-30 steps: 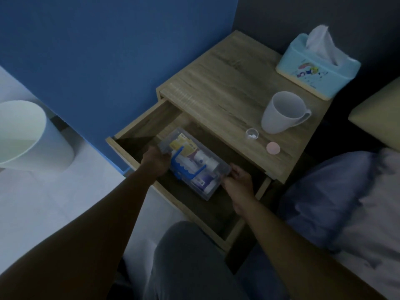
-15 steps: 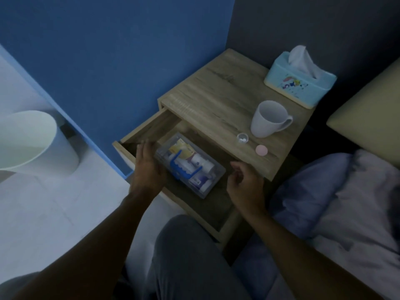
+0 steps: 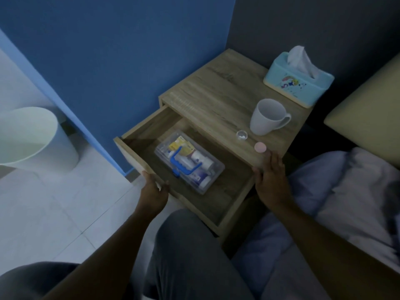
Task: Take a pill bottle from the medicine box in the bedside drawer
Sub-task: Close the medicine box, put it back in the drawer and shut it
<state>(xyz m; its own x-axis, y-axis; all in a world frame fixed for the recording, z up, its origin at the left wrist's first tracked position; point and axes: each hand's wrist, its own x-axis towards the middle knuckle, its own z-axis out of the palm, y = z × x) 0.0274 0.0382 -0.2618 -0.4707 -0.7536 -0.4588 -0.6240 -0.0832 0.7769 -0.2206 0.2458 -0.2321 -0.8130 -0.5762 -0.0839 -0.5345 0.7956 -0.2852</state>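
Note:
The bedside drawer (image 3: 138,146) stands pulled out. Inside it lies the clear medicine box (image 3: 213,176) with a blue handle, lid closed, holding white bottles (image 3: 202,159), tubes and a yellow pack. My left hand (image 3: 154,188) grips the drawer's front edge, thumb inside the drawer, just left of the box. Over at the bedside table's front right corner is my right hand (image 3: 270,179), fingers apart, thumb on the tabletop, holding nothing. A small open pill bottle (image 3: 241,134) with white pills and a pink cap (image 3: 260,147) stand on the tabletop.
On the bedside table (image 3: 216,98) stand a white mug (image 3: 267,120) and a blue tissue box (image 3: 298,83). A white bin (image 3: 32,139) stands on the floor at left. Bedding (image 3: 346,191) lies at right, my knee (image 3: 190,245) below the drawer.
Both hands have come off the medicine box. The left one moved to the drawer's front edge, the right one out to the table's corner. The view has pulled back.

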